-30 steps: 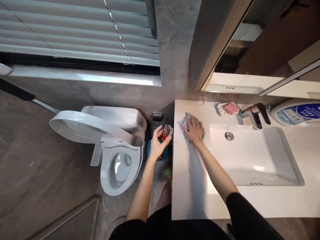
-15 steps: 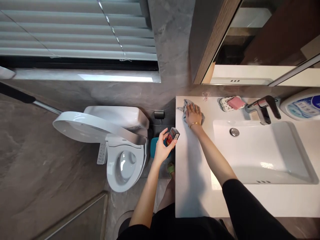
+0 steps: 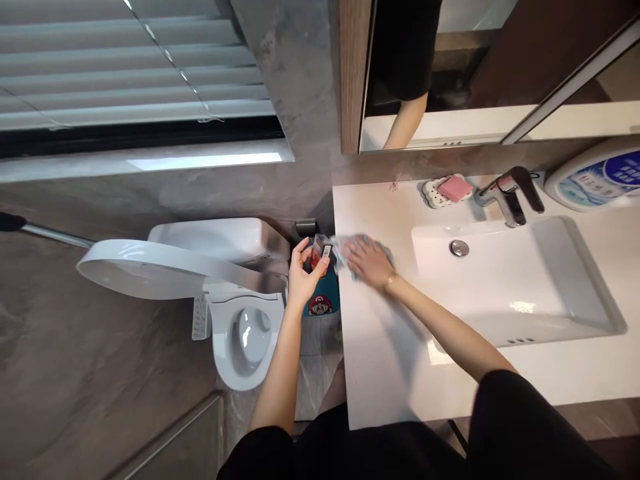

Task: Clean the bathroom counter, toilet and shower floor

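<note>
Left hand [image 3: 306,275] holds a small box [image 3: 321,253] between thumb and fingers, just beside the left edge of the countertop [image 3: 376,380]. Right hand [image 3: 369,263], blurred, lies flat with fingers spread over a grey-blue cloth [image 3: 383,249] at that edge. Pink soap [image 3: 455,188] rests on a spotted dish [image 3: 433,194] near the faucet [image 3: 509,195]. The toilet [image 3: 223,340], lid raised, stands left.
</note>
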Demonstrator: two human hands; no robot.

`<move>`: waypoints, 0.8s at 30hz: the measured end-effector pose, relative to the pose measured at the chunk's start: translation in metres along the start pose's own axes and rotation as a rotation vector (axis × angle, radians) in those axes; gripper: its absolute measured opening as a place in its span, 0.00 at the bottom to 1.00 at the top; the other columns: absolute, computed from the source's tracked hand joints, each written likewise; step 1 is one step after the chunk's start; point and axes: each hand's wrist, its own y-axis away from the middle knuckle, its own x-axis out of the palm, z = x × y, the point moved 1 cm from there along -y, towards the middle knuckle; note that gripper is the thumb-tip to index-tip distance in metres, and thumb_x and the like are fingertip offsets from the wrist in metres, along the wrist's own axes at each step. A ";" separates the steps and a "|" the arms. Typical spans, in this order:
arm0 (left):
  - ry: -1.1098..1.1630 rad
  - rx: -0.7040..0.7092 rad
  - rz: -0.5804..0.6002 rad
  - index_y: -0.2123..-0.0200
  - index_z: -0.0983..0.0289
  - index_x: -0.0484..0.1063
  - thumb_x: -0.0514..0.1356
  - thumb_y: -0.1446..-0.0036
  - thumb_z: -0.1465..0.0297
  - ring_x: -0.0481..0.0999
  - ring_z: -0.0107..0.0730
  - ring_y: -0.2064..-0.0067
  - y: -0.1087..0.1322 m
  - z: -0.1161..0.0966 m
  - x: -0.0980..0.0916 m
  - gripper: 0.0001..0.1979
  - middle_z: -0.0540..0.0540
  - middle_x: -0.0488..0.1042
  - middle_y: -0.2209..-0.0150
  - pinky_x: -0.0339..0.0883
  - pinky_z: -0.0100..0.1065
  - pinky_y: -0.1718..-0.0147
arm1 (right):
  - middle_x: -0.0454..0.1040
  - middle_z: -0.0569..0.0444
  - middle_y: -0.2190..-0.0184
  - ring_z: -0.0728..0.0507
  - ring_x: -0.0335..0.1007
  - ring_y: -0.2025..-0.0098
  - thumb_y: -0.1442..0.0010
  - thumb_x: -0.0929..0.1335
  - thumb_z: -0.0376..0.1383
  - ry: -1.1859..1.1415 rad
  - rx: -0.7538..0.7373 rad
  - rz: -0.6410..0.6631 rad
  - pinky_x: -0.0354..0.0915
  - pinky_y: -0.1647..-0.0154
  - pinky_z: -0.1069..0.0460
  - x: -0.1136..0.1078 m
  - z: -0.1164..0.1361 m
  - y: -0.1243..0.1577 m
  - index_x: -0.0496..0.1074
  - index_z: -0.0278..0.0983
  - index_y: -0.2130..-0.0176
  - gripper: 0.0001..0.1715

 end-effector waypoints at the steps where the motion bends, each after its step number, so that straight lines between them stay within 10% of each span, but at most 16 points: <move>1: -0.027 0.019 -0.001 0.39 0.60 0.60 0.67 0.48 0.58 0.75 0.39 0.48 -0.007 -0.004 0.001 0.36 0.60 0.74 0.50 0.69 0.43 0.47 | 0.53 0.58 0.30 0.39 0.41 0.27 0.30 0.55 0.42 -0.022 -0.076 0.041 0.39 0.28 0.36 0.005 0.005 0.032 0.57 0.46 0.33 0.29; 6: -0.105 0.072 0.028 0.39 0.60 0.61 0.69 0.50 0.59 0.72 0.40 0.44 -0.038 -0.018 0.001 0.37 0.59 0.73 0.49 0.65 0.46 0.42 | 0.59 0.62 0.33 0.42 0.47 0.29 0.31 0.58 0.42 -0.105 -0.287 0.187 0.44 0.29 0.37 0.011 -0.013 0.112 0.58 0.54 0.34 0.27; 14: -0.059 0.057 -0.025 0.40 0.61 0.59 0.68 0.49 0.55 0.73 0.41 0.45 -0.038 -0.009 0.010 0.37 0.60 0.73 0.50 0.68 0.43 0.46 | 0.55 0.53 0.31 0.37 0.43 0.28 0.30 0.55 0.39 -0.055 0.205 -0.141 0.37 0.28 0.35 -0.013 -0.035 -0.080 0.60 0.42 0.34 0.28; 17: -0.160 0.126 -0.009 0.40 0.60 0.59 0.67 0.49 0.54 0.73 0.41 0.45 -0.042 -0.005 0.017 0.38 0.60 0.73 0.49 0.65 0.44 0.43 | 0.53 0.52 0.30 0.37 0.40 0.27 0.31 0.56 0.38 -0.070 0.244 -0.188 0.34 0.28 0.33 -0.009 -0.026 -0.111 0.59 0.39 0.34 0.29; 20: -0.318 0.241 0.022 0.40 0.60 0.58 0.66 0.48 0.54 0.71 0.43 0.43 -0.060 -0.010 0.028 0.36 0.62 0.71 0.46 0.61 0.47 0.41 | 0.51 0.52 0.29 0.36 0.39 0.27 0.31 0.57 0.39 -0.046 0.157 -0.149 0.33 0.28 0.33 0.005 -0.004 -0.071 0.58 0.39 0.33 0.30; 24: -0.600 0.330 0.038 0.45 0.62 0.61 0.67 0.48 0.61 0.67 0.50 0.40 -0.088 -0.020 0.057 0.30 0.64 0.70 0.44 0.50 0.55 0.37 | 0.49 0.53 0.29 0.34 0.39 0.27 0.33 0.62 0.41 0.011 -0.045 -0.021 0.38 0.29 0.33 0.029 0.040 0.061 0.55 0.45 0.32 0.33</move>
